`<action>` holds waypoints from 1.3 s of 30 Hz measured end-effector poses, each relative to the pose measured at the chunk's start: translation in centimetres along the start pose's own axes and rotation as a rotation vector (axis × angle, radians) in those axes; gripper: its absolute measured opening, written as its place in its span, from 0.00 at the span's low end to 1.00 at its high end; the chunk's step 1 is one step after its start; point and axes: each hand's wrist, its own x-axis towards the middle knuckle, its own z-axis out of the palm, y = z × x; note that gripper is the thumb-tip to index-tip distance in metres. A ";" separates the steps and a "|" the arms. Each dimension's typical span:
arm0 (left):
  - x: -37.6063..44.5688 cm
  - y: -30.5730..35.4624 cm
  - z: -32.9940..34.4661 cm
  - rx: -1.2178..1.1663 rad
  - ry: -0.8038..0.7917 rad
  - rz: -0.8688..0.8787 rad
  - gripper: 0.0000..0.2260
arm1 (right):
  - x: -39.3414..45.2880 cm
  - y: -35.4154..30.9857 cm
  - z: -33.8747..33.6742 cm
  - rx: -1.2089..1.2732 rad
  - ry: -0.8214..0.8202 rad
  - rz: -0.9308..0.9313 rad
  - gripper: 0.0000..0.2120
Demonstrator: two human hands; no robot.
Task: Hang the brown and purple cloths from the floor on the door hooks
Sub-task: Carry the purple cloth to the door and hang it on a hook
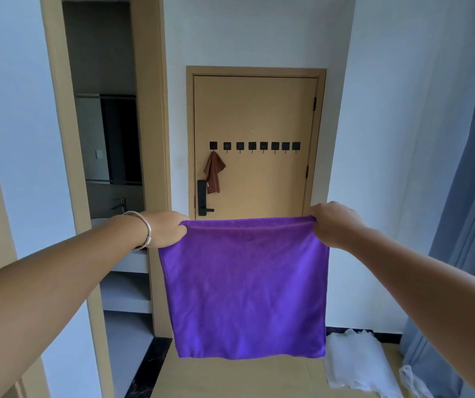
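Observation:
I hold the purple cloth (244, 288) spread flat in front of me, hanging straight down. My left hand (167, 229) pinches its top left corner and my right hand (334, 224) pinches its top right corner. Beyond it stands the tan door (259, 116) with a row of several black hooks (255, 146) across its middle. The brown cloth (214, 173) hangs from the leftmost hook, just above the black door handle (203, 198). The other hooks are bare.
An open doorway (107, 156) on the left leads to a room with a sink. A white cloth (357, 360) and a clear plastic bag (411, 380) lie on the floor at the right. A blue-grey curtain (469, 225) hangs along the right edge.

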 end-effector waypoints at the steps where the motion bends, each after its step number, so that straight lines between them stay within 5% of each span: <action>1: 1.1 0.1 0.1 0.017 0.011 -0.012 0.13 | 1.3 0.5 0.6 -0.003 0.002 -0.011 0.17; 20: 21.7 -0.1 1.5 0.344 0.188 -0.200 0.12 | 22.4 8.3 13.2 0.093 -0.062 -0.102 0.25; 39: 48.4 -20.6 0.0 0.234 0.283 -0.115 0.12 | 50.7 -0.6 25.9 0.059 -0.050 -0.061 0.21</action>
